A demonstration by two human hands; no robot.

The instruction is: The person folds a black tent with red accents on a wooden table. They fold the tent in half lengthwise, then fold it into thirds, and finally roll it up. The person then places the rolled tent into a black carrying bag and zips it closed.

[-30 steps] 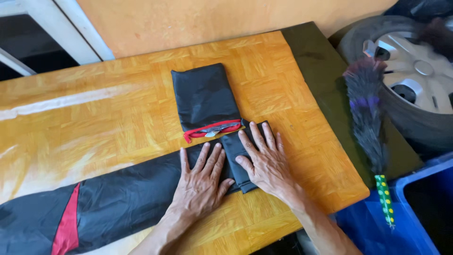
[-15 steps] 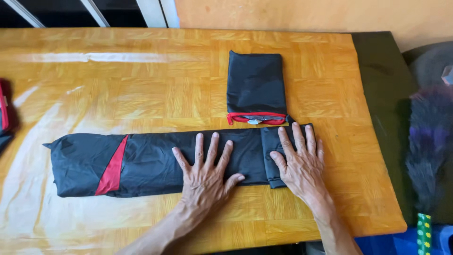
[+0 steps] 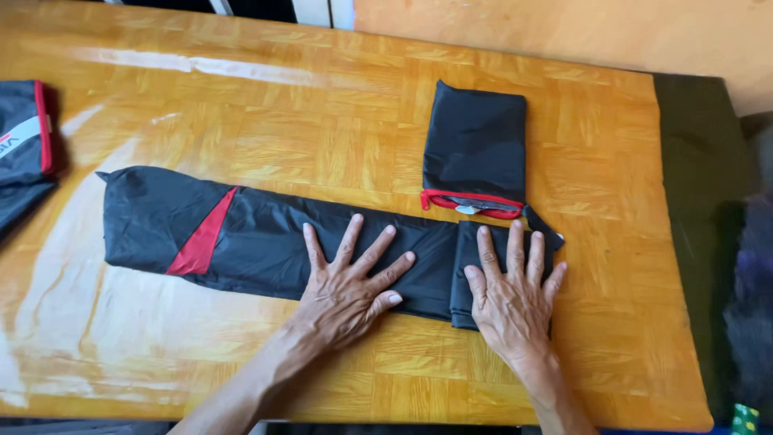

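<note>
Since a moment ago the hands have barely shifted while the view has swung left, bringing another dark garment (image 3: 24,149) into sight at the table's left edge. The long black folded garment (image 3: 266,242) with a red stripe lies lengthwise across the wooden table (image 3: 322,105). The left hand (image 3: 354,286) rests flat on it, fingers spread, grasping nothing; the right hand (image 3: 515,294) presses open-palmed on its folded right end. A black pouch (image 3: 475,149) with red trim lies just beyond, touching the garment.
</note>
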